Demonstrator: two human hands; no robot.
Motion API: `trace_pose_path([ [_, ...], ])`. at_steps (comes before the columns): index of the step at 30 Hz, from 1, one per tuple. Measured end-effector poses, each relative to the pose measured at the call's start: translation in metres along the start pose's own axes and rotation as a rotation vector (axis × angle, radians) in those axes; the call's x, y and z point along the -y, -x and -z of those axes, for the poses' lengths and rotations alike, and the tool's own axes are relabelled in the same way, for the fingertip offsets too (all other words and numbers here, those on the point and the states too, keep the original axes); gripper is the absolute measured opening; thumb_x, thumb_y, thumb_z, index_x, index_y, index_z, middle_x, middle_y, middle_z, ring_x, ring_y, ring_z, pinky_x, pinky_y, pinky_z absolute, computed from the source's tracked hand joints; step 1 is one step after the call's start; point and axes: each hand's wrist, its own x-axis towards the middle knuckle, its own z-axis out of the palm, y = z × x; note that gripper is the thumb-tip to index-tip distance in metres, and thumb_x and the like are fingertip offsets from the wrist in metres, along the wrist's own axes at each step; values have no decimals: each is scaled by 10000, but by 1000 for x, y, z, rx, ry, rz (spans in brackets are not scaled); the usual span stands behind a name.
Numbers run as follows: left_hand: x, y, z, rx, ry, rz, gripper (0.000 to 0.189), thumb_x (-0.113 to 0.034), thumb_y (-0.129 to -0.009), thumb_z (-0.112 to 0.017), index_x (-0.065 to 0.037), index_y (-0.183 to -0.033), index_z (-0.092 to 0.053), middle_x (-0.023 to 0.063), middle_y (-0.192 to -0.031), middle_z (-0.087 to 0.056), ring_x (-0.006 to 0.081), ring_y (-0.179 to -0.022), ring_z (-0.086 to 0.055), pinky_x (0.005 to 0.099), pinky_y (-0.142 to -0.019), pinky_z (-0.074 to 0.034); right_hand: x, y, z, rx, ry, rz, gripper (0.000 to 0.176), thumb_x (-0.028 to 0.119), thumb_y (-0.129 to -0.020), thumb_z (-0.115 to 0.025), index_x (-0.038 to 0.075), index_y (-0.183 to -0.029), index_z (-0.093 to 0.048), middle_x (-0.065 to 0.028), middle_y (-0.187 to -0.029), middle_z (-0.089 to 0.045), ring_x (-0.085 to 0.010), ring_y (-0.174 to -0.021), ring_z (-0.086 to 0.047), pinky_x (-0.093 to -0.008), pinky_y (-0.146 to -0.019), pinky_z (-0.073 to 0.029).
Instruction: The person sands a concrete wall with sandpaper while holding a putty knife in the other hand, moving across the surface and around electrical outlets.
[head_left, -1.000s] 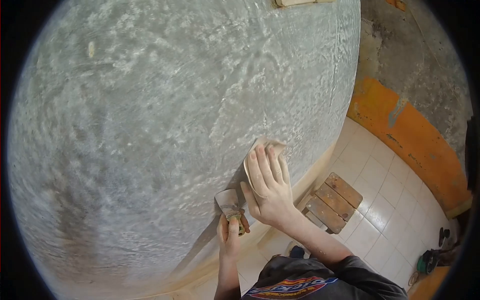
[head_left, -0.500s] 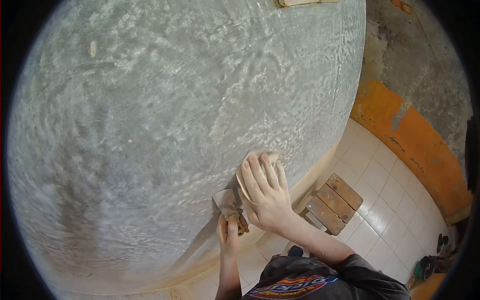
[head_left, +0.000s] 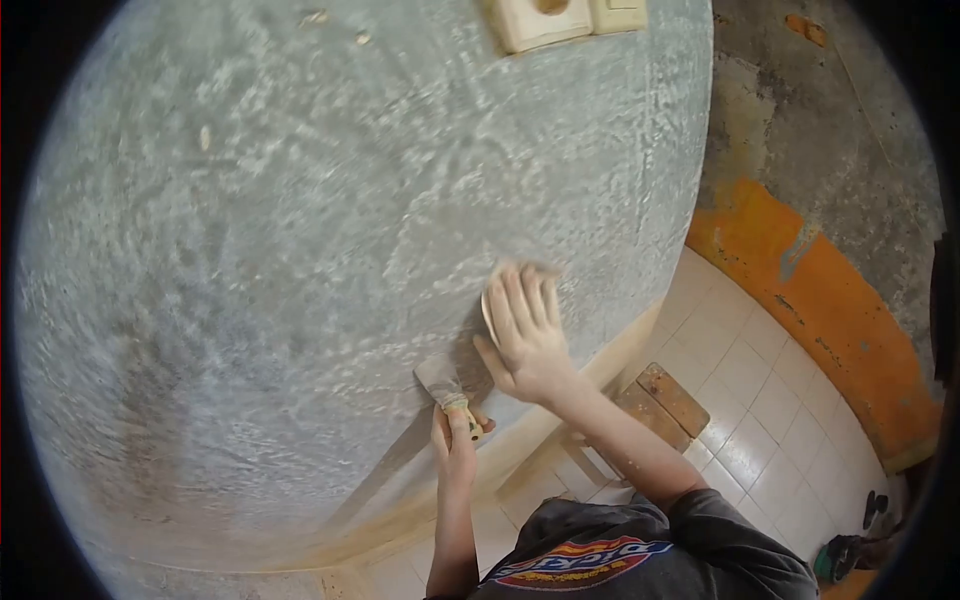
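The fingers of my left hand point(head_left: 457, 452) are wrapped round the handle of a putty knife point(head_left: 437, 379), its broad blade angled up in front of the grey wall point(head_left: 290, 260). Above and to the right, my right hand point(head_left: 532, 350) lies with long, flat fingers on the wall. Under its palm it presses a sheet of sandpaper point(head_left: 488, 312); most of the sheet is hidden, and a pale edge shows at the left of the fingers. The wall's surface is rough, with whitish patches around both hands.
A wall socket point(head_left: 545, 25) sits at the top. Below my right forearm, a small wooden stool point(head_left: 675, 400) stands on the tiled floor point(head_left: 770, 410). An orange painted band point(head_left: 810, 290) runs along another wall at the right. Footwear point(head_left: 840, 557) shows at the lower right.
My right hand has slid up the wall with the sandpaper. My left hand and the putty knife have shifted slightly up, and the view has tilted, showing more of the socket.
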Motion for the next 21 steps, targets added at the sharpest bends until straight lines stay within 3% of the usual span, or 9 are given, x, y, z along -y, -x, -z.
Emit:
trace_pose_path([
  [3,12,-4,-17,25,-22,37,401,-372,-1019,-354,-12,-1063,-526,41,-725,-553,124,-631,-546,272,-601,-466,-48,70,-26,89,29,-46,622,284,-858,-603,-47,-1352,-418,-258,-1409,-384,-453,-1320,-327,-611,-1051,-248],
  [6,14,-6,-48,29,-73,79,418,-386,-1020,-335,-22,-1054,-538,39,-724,-548,129,-629,-557,277,-594,-478,-89,44,3,150,13,-84,618,277,-868,-591,-70,-1347,-409,-286,-1404,-373,-467,-1321,-317,-610,-1054,-232],
  [8,13,-7,-74,8,-100,112,423,-388,-1021,-332,-24,-1039,-546,33,-716,-544,126,-627,-555,275,-586,-473,-118,-3,19,-129,84,-112,606,273,-873,-584,-53,-1354,-413,-272,-1417,-368,-463,-1322,-317,-602,-1051,-233],
  [11,12,-16,-115,-4,-57,134,439,-402,-1022,-324,-26,-1027,-551,29,-708,-537,126,-623,-553,277,-580,-469,-144,-61,52,-224,29,-51,631,280,-873,-586,-27,-1386,-383,-252,-1435,-358,-455,-1326,-315,-598,-1050,-233],
  [16,23,-27,-161,-100,-58,125,474,-448,-1017,-318,-31,-1034,-541,33,-727,-527,136,-634,-555,284,-584,-471,-194,41,18,-17,68,23,661,332,-847,-619,-16,-1367,-404,-229,-1398,-405,-445,-1274,-377,-630,-995,-281],
  [17,23,-28,-169,-106,-57,124,474,-448,-1017,-318,-31,-1034,-541,33,-727,-527,136,-634,-555,284,-584,-471,-209,65,12,50,48,47,679,325,-834,-622,-51,-1353,-396,-259,-1369,-405,-470,-1246,-373,-644,-988,-265],
  [21,26,-23,-182,-138,18,155,484,-469,-1012,-320,-35,-1047,-531,37,-740,-525,148,-639,-549,294,-610,-476,-219,30,39,95,6,-4,707,310,-842,-608,-81,-1372,-349,-297,-1393,-360,-514,-1284,-309,-661,-1016,-208],
])
